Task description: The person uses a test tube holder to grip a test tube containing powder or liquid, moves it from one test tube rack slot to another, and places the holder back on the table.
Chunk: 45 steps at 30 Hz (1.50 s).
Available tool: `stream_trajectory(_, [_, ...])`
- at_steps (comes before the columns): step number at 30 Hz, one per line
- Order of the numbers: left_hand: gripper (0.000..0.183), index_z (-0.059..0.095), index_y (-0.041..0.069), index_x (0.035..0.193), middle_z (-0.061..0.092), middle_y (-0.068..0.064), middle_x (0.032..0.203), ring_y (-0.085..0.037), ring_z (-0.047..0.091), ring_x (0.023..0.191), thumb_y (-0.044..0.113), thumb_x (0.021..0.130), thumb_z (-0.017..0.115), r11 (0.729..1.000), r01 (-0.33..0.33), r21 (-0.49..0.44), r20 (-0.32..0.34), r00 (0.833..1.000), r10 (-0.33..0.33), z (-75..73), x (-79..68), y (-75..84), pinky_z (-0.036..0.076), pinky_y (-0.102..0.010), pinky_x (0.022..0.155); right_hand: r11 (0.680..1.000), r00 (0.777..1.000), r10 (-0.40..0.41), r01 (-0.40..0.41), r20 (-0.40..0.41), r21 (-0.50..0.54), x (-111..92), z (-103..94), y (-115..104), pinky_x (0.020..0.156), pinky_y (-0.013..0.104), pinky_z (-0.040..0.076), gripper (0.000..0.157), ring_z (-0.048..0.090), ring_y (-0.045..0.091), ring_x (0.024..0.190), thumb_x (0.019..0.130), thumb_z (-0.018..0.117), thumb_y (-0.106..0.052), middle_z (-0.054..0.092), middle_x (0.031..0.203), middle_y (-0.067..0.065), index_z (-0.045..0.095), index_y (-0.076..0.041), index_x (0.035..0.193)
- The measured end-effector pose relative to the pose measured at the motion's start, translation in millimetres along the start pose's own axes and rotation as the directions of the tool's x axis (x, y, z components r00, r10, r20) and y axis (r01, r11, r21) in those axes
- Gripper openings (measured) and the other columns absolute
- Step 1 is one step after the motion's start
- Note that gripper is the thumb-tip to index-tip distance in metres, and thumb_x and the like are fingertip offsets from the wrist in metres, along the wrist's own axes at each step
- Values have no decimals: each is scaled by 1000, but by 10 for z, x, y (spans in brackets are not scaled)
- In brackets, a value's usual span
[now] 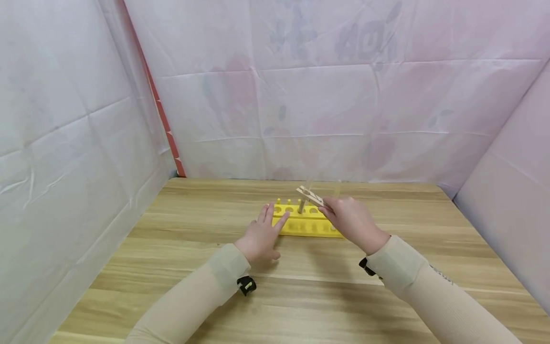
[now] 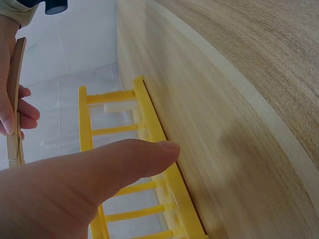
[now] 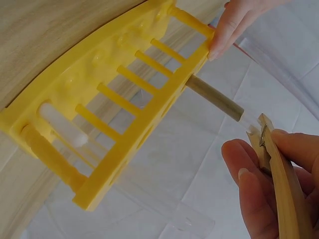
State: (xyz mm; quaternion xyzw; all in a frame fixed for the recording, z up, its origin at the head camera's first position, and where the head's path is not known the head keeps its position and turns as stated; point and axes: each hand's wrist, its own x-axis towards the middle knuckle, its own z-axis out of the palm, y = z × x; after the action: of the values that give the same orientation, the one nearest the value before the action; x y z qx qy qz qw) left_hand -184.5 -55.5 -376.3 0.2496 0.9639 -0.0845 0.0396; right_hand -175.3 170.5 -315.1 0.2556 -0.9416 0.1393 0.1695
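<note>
Grip: we have the right hand (image 1: 351, 222) curled round a wooden clamp (image 3: 289, 194), thumb against fingers; the clamp's jaws are closed about the clear upper part of a test tube (image 3: 216, 98).
Wooden table (image 1: 301, 306): bears the yellow rack (image 1: 307, 233); we judge that a sideways knock could slide the rack along it.
Rack: upright, set crosswise before us. Near its right end stands a white-filled tube (image 3: 65, 124) (we should mind it, as the right hand is near and a brush could jar it).
Left hand (image 1: 261, 234): fingers spread and extended, touching the rack's left end, gripping nothing; a light touch may not steady the rack.
Right hand pose: slanted in from the right, back upward, clamp pointing left and away.
Clamp: squeezing its handles could, we judge, loosen the jaws and drop the tube.
Test tube: slightly tilted, brown-filled lower end at a middle hole; we cannot tell how deep. Pushed at this tilt, it could catch the rim and crack.
</note>
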Motion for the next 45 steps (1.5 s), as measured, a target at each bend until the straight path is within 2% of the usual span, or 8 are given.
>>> stream_trajectory(7, [107,-2,23,151,-3,-25,152,-38,7,139,56,76,67,1000,3,3,29,1000,-4,-3,-9,6,42,-42,97,1000,1000,13,-13,12,17,-7,25,-3,43,24,28,26,31,9,43,89,63,-16,37,52,-3,49,-12,68])
stream_trajectory(16, [106,0,21,151,-1,-26,152,-39,9,139,56,77,67,1000,-3,26,16,1000,3,-42,-14,-1,42,-43,96,1000,1000,18,-18,20,14,-1,31,11,43,24,27,27,30,9,43,90,63,-15,35,52,-3,46,-12,69])
stream_trajectory(24, [106,-1,22,151,-3,-26,152,-39,9,139,56,77,67,1000,-3,25,23,1000,2,-47,-19,6,42,-42,97,1000,999,16,-16,35,9,-6,39,11,42,23,28,23,31,9,43,90,62,-16,38,53,-3,49,-11,72])
stream_trajectory(36, [106,-3,23,151,-3,-25,152,-38,8,139,57,77,65,999,1,35,34,999,-3,-40,-12,14,42,-42,97,1000,1000,-19,19,6,-9,-16,95,39,43,24,27,30,29,9,43,89,64,-13,35,52,-3,44,-13,66])
stream_trajectory(45, [106,-1,22,151,-1,-26,152,-38,9,139,57,77,66,999,3,46,29,1000,-4,-47,-10,15,42,-42,97,1000,1000,-9,9,5,-7,-6,123,33,44,24,28,28,31,9,44,88,65,-14,37,52,-4,47,-13,66])
